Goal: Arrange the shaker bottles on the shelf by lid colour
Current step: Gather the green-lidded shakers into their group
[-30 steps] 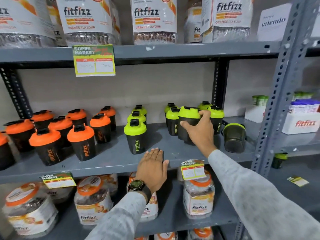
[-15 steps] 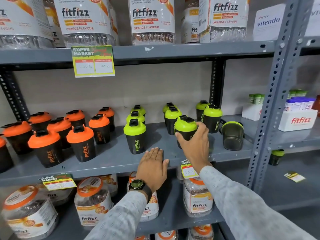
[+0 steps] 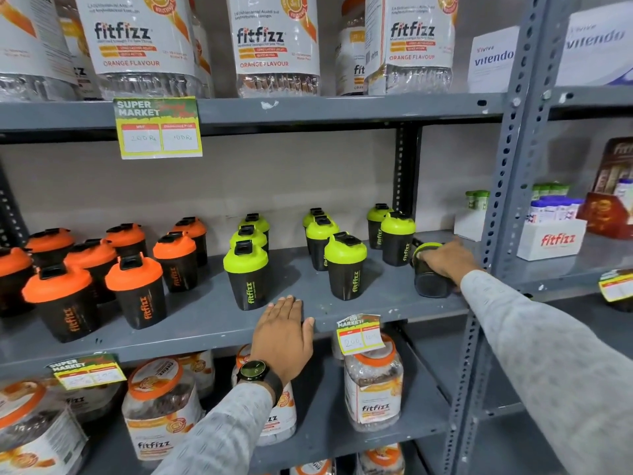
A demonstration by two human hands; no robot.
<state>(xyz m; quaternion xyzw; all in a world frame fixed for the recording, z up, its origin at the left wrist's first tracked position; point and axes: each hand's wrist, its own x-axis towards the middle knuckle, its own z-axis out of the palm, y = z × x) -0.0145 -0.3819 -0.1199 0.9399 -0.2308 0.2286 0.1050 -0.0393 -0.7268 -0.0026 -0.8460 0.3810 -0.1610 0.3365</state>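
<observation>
Shelf (image 3: 205, 323): orange-lid shakers (image 3: 133, 289) grouped at 9 o'clock, green-lid shakers (image 3: 346, 265) from centre to 3 o'clock. Change: right hand (image 3: 445, 262) has let go of the upright green one, now standing in front, and moved to the tipped shaker (image 3: 428, 272) at 3 o'clock, grip closed over it. Left hand (image 3: 282, 334) flat, grasping nothing, at 6 o'clock. Likely the last stray.

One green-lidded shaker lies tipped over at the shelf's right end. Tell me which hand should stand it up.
Right. The right hand already rests on the tipped shaker, while the left hand lies flat on the shelf edge.
</observation>
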